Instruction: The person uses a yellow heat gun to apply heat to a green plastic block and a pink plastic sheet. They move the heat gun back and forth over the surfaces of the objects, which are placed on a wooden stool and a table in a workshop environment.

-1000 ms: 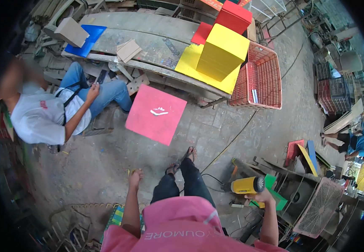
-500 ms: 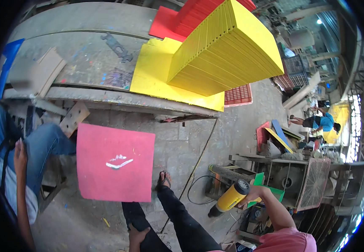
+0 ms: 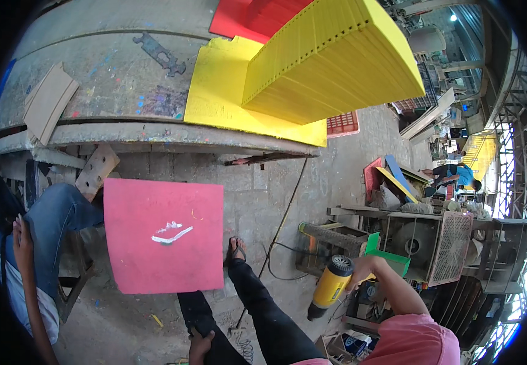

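Observation:
In my right hand (image 3: 364, 271) is a yellow heat gun (image 3: 331, 286) with black ends. Its dark nozzle points down and to the left, and the fingers are wrapped round its grip. My left hand (image 3: 200, 347) rests on my black trouser leg (image 3: 212, 331), fingers lying against the cloth, holding nothing I can see. A pink board or foam sheet (image 3: 136, 243) with a white smear (image 3: 172, 236) on its face lies ahead of my knees, left of the heat gun and apart from it. What holds the sheet up is hidden.
A long worn bench (image 3: 111, 79) bears a stack of yellow panels (image 3: 336, 79), red panels (image 3: 233, 21) and a flat metal tool (image 3: 159, 53). Another person in jeans (image 3: 63, 210) sits at the left. A cable (image 3: 288, 246) and a small stand (image 3: 330, 243) are near the gun.
My right hand has tipped the heat gun so its nozzle hangs more steeply. The view has shifted slightly; the pink sheet stays in place and my left hand still rests on my leg.

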### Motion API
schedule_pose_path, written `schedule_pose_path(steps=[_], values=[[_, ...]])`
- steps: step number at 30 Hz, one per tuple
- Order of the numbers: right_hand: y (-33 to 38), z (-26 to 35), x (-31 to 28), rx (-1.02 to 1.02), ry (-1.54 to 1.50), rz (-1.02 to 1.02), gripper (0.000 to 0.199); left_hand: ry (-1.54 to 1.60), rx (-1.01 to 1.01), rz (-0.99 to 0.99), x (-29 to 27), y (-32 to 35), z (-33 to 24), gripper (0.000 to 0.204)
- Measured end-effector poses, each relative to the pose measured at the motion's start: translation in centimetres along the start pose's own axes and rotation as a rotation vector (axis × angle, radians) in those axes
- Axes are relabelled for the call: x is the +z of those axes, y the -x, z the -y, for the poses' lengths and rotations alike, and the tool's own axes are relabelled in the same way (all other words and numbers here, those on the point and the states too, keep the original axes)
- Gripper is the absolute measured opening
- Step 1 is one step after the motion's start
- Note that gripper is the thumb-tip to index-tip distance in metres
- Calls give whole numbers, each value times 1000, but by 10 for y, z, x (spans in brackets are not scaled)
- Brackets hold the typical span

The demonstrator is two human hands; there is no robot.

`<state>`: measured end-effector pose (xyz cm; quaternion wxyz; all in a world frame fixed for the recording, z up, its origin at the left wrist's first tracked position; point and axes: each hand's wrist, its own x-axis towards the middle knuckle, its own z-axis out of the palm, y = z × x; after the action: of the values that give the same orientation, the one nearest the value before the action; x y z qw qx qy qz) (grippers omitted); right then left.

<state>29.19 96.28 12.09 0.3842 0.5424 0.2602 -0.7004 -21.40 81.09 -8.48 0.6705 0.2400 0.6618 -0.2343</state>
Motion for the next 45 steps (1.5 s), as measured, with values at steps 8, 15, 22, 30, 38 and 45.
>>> schedule_pose_path(steps=[8,15,22,30,38,45], values=[[17,31,17,-28,-29,-89,40,31,-5,52,-6,0,-2,90],[13,61,26,-221,120,-304,53,-25,152,-7,-2,-7,12,87],[1,41,29,-320,8,-494,54,18,186,-19,-7,-23,20,81],[27,71,40,-225,-125,-367,47,16,32,21,-19,-9,4,79],[42,83,41,-214,-52,-260,57,47,24,50,-24,-17,4,79],[60,88,34,-256,17,-126,55,58,23,50,-25,-18,4,77]])
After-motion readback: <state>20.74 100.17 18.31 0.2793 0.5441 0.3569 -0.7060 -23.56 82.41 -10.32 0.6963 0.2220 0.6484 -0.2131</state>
